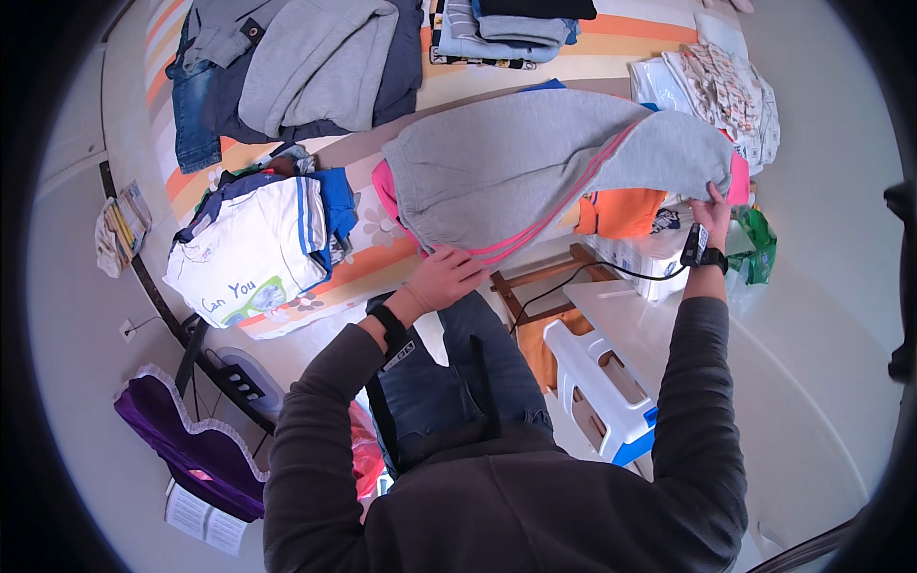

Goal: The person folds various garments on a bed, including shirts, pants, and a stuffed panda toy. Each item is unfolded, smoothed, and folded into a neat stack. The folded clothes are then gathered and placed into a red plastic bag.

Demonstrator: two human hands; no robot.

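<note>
Grey sweatpants (501, 165) with pink side stripes lie stretched across the near part of the bed, one leg over the other, with a pink garment (739, 179) showing under both ends. My left hand (448, 276) rests on the cuff end at their near edge; whether its fingers pinch the cloth cannot be made out. At the far right end my right hand (711, 215) grips the edge of the sweatpants, thumb on top. An orange garment (622, 212) shows below the raised right part of the cloth.
Stacked T-shirts (251, 236) lie at left. Grey clothing (315, 71), folded garments (523, 29) and printed clothes (723, 100) lie farther back on the striped bedsheet (630, 27). A wooden stool (526, 286), a white-and-blue plastic stool (602, 387) and a cable from my right wrist are near my legs.
</note>
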